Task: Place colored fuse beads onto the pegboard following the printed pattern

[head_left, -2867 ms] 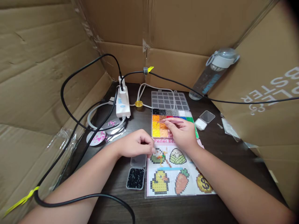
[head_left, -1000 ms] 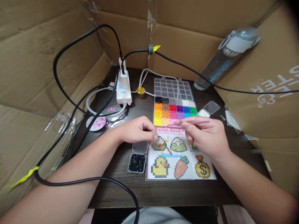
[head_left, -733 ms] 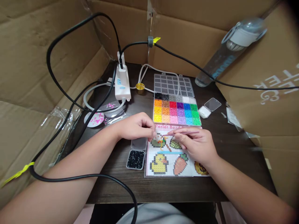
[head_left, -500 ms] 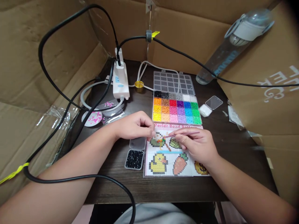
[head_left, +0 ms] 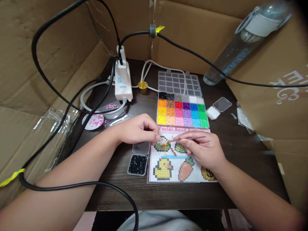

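Note:
My right hand [head_left: 204, 148] grips thin pink tweezers [head_left: 192, 138], their tips over the upper left part of the bead pattern sheet [head_left: 176, 166]. My left hand [head_left: 141, 129] is closed with its fingertips pinched at the sheet's upper left edge; what they hold, if anything, is too small to make out. Orange, green and brown beads lie near the tweezer tips. Behind the sheet stands an open sorting box [head_left: 183, 113] of coloured beads. A small box of black beads [head_left: 137, 165] sits left of the sheet, its clear lid partly under my left hand.
A power strip [head_left: 123, 83], a gold cup [head_left: 142, 87] and a dish of pink beads [head_left: 92, 122] are at the back left. Black cables [head_left: 79, 184] cross over my left forearm. A bottle [head_left: 243, 45] leans at the back right, near a box of white beads [head_left: 213, 113].
The camera view has shifted slightly. Both hands keep nearly the same pose, and the tweezers remain in my right hand.

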`<state>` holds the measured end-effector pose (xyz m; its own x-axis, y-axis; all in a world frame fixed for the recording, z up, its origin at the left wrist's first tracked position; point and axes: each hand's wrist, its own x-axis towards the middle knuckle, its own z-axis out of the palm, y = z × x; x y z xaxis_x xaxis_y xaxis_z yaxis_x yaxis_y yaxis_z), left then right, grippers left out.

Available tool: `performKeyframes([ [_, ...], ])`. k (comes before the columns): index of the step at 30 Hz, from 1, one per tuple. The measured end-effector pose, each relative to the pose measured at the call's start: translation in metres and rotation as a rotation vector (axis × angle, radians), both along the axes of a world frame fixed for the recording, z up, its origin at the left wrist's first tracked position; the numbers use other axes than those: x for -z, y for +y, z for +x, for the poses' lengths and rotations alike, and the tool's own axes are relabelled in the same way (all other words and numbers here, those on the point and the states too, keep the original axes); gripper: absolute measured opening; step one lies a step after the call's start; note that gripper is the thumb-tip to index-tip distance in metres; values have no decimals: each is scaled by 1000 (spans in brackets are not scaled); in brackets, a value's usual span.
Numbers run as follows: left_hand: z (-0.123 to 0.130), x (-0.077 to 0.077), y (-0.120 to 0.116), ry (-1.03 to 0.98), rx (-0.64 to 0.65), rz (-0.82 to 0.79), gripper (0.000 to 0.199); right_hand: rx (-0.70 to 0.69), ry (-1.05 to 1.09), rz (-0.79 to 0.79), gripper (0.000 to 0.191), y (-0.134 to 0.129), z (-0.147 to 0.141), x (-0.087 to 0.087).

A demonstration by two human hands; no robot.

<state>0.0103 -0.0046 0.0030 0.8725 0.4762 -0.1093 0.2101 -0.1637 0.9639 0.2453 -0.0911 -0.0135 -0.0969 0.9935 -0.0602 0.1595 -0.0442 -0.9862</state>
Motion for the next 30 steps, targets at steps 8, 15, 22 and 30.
performKeyframes([
  [8, 0, 2, 0, -2, -7, -8, 25, -13, -1, 8, 9, -1, 0, 0],
  [15, -2, 1, -1, -10, -5, -39, 24, 20, 35, -17, 11, 0, 4, 3],
  [22, -3, 4, -1, -40, -7, -80, 25, 241, 45, 37, 17, 18, 5, -18],
  [30, -4, 1, -2, -18, -19, -88, 25, 348, 69, 73, 21, 58, -36, -16],
])
